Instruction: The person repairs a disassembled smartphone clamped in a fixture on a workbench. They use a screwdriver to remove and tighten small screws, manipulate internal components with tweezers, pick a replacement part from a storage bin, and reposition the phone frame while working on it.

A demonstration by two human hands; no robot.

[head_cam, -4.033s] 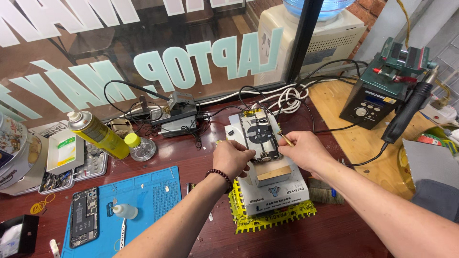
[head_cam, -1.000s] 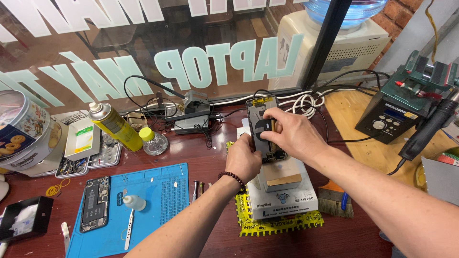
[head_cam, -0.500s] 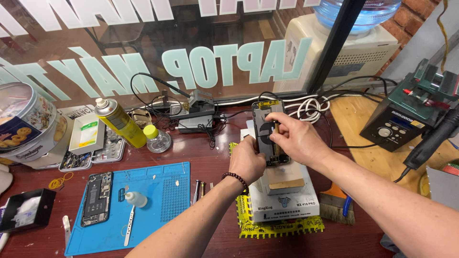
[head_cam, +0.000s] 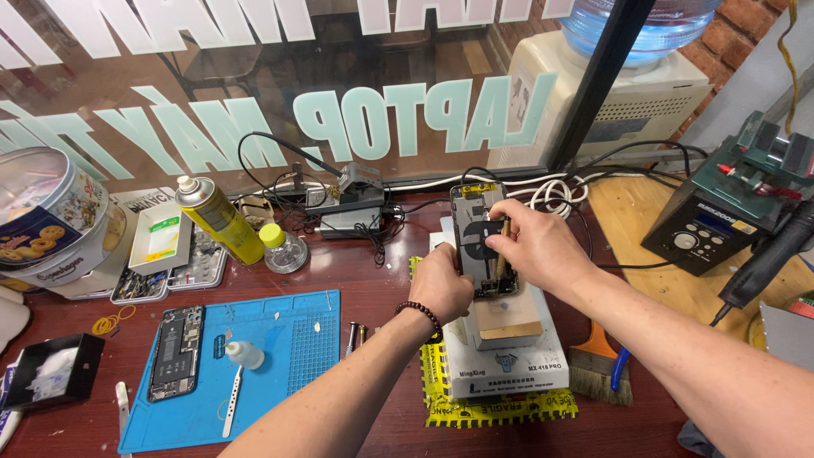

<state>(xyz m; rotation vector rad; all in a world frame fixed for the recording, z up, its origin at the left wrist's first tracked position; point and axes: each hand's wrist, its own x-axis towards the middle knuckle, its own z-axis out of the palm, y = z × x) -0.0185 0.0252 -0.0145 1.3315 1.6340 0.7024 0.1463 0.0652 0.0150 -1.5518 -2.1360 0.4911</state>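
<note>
An opened phone back housing (head_cam: 475, 229) is tilted up off a white heating block (head_cam: 509, 360), with a wooden block (head_cam: 507, 321) below it. My left hand (head_cam: 439, 284) grips the housing's lower left edge. My right hand (head_cam: 536, 244) is closed on a thin brown stick-like tool (head_cam: 502, 250) pressed against the housing's right side.
A blue work mat (head_cam: 271, 356) holds another opened phone (head_cam: 175, 352), a small dropper bottle (head_cam: 244, 354) and tweezers (head_cam: 230, 400). A yellow spray can (head_cam: 218, 219), a small jar (head_cam: 282, 248), a parts tray (head_cam: 161, 246) and a round tin (head_cam: 47, 212) stand at the left. A soldering station (head_cam: 721, 212) and a brush (head_cam: 598, 365) lie at the right.
Over four seconds the housing has been lifted from flat on the block to tilted up. In the last second my hands hold nearly the same grip; the view shifted slightly.
</note>
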